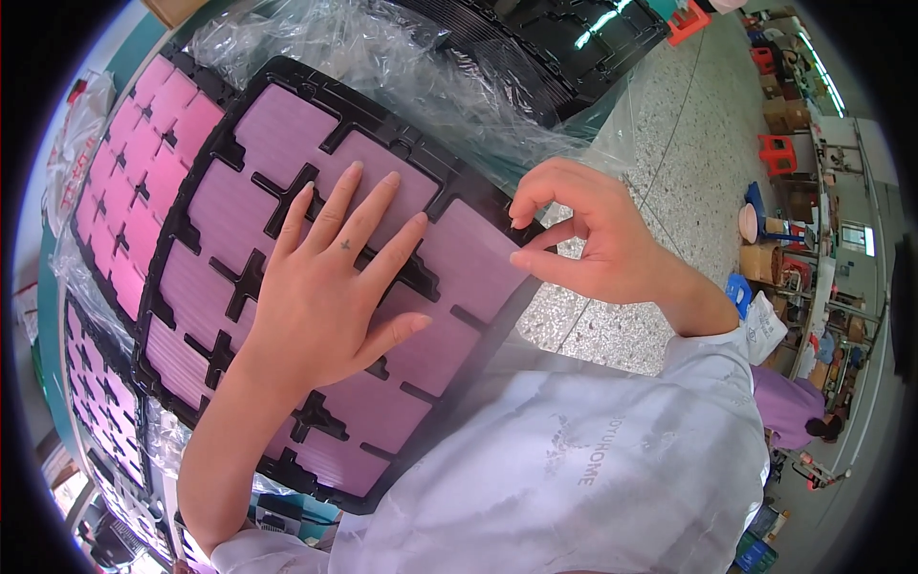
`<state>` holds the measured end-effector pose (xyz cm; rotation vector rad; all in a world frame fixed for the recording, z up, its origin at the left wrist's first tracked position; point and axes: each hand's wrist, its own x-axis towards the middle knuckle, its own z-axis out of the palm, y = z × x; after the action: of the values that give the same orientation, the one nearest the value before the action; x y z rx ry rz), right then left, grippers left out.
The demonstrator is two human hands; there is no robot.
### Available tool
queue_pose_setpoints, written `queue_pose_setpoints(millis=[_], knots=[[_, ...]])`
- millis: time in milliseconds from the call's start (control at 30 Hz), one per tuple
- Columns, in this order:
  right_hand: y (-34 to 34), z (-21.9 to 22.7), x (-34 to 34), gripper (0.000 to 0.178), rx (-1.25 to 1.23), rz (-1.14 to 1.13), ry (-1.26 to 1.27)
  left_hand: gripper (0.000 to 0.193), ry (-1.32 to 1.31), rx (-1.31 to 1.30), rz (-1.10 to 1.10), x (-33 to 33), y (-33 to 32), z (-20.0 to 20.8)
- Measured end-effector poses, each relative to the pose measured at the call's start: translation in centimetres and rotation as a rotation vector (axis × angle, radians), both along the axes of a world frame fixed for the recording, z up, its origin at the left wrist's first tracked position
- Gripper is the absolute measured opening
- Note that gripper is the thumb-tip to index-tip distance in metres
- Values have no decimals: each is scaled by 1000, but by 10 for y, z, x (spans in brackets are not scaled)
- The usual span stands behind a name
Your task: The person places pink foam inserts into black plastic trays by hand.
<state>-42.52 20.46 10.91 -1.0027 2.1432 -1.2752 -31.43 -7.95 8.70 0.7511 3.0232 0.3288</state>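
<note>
A black plastic tray [277, 73] lies tilted in front of me, its shallow compartments filled with flat pink pieces [478, 251]. My left hand [335, 249] rests on the middle of it, palm down and fingers spread, holding nothing. At the tray's right corner is my right hand [598, 234], with thumb and fingers curled into a pinch. The thumb tip lies over the edge of a pink piece there. Whatever is between those fingertips, if anything, is too small to make out.
Another tray of brighter pink pieces [143, 182] lies to the left, with more trays [100, 392] below it. Crumpled clear plastic [316, 43] covers the far side, beside stacked black trays [574, 48]. Red stools [776, 153] and a person in purple [789, 407] are at the right.
</note>
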Motion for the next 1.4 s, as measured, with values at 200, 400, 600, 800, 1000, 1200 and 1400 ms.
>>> queue_pose_setpoints(millis=[200, 400, 600, 800, 1000, 1200, 1400], knots=[[3, 0, -1, 34, -18, 15, -28, 82, 5, -13, 2, 1, 3, -1], [6, -6, 4, 34, 20, 10, 55, 83, 6, -12, 14, 3, 6, 0], [17, -23, 14, 30, -87, -87, 194, 73, 31, 32, 26, 4, 13, 2], [31, -67, 17, 21, -448, -444, 291, 69, 22, 35, 31, 1, 17, 2], [37, -87, 22, 14, -519, -516, 280, 74, -25, 8, 55, -1, 26, 5], [42, -98, 19, 21, -474, -414, 301, 80, -79, -47, 92, -1, 41, 6], [51, -105, 20, 25, -461, -412, 287, 81, -65, -40, 87, -4, 54, 6]])
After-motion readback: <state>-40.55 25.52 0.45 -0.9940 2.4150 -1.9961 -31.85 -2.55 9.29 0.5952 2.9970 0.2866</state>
